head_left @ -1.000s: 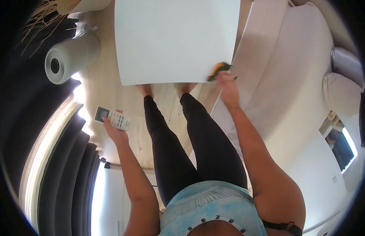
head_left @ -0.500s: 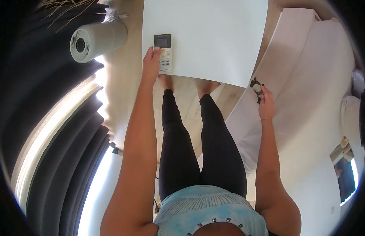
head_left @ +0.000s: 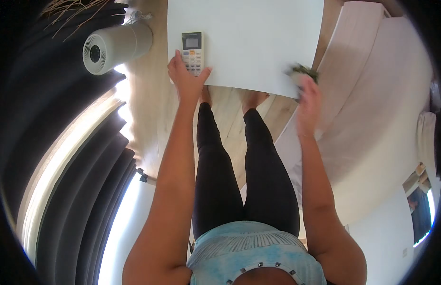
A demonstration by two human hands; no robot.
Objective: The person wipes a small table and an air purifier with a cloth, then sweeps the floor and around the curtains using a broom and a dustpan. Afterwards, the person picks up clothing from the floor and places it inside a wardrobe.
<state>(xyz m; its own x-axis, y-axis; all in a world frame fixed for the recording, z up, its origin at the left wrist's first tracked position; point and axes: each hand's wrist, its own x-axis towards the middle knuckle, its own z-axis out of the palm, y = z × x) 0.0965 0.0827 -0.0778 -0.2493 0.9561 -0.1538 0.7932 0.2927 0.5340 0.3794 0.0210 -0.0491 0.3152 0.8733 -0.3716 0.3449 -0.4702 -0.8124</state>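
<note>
A white remote control point(head_left: 193, 56) with a grey screen and several buttons lies on the white table point(head_left: 249, 42), near its left front edge. My left hand point(head_left: 186, 80) is at the remote's lower end, fingers and thumb spread apart on either side of it. At the table's right front corner is my right hand point(head_left: 310, 97), smeared by motion. Its fingers are closed on a small dark green and whitish bunched thing point(head_left: 301, 73), too blurred to name its kind.
A white cylindrical air purifier point(head_left: 118, 47) stands on the floor left of the table. Dark curtains point(head_left: 77, 190) hang along the left side. A pale covered sofa or bed point(head_left: 368, 104) runs along the right. My feet point(head_left: 254, 99) are at the table's front edge.
My left hand has spread its fingers and let go of the remote, which is slightly farther up and left in view. My right hand has swung left toward the table corner with the bunched thing.
</note>
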